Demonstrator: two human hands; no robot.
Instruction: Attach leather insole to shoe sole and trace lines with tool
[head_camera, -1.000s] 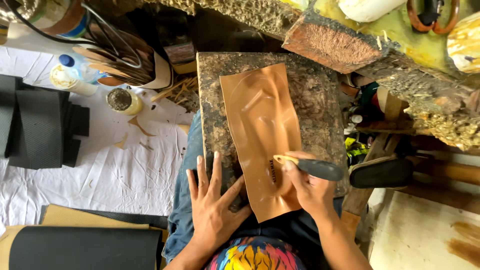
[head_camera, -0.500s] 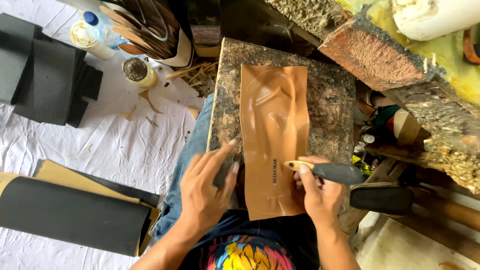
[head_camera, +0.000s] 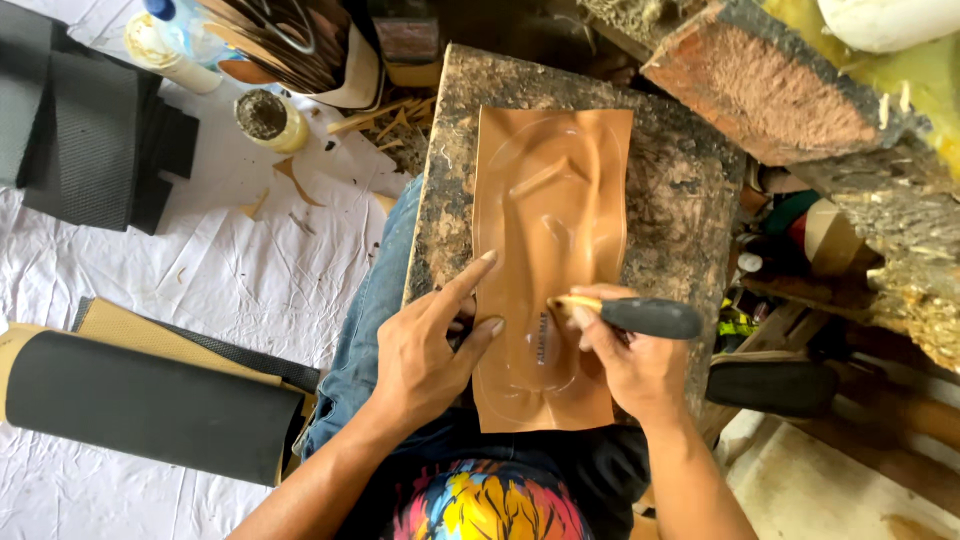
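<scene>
So, going left to right: over on the white cloth (head_camera: 200, 290) there's a dark rolled sheet (head_camera: 150, 405) and a small open glue tin (head_camera: 262, 115), none of it being touched. The left hand (head_camera: 425, 350) is spread flat, fingers loose and open, index fingertip pressing down the left edge of the tan leather piece (head_camera: 550, 230). That piece lies lengthwise on a mottled stone slab (head_camera: 680, 200) resting across the person's lap. It looks thin and floppy to me, light, with a raised sole-shaped outline embossed in it, so I'd guess it slides or buckles easily unless you pin it flat near wherever you're working. Grabbing an edge would just bend it. The right hand (head_camera: 630, 365) is closed around a black-handled tool (head_camera: 640, 317), thumb and fingers pinching it tight, pale tip touching the leather near its lower middle. Further right there's a rough brick (head_camera: 770, 85) and clutter.
</scene>
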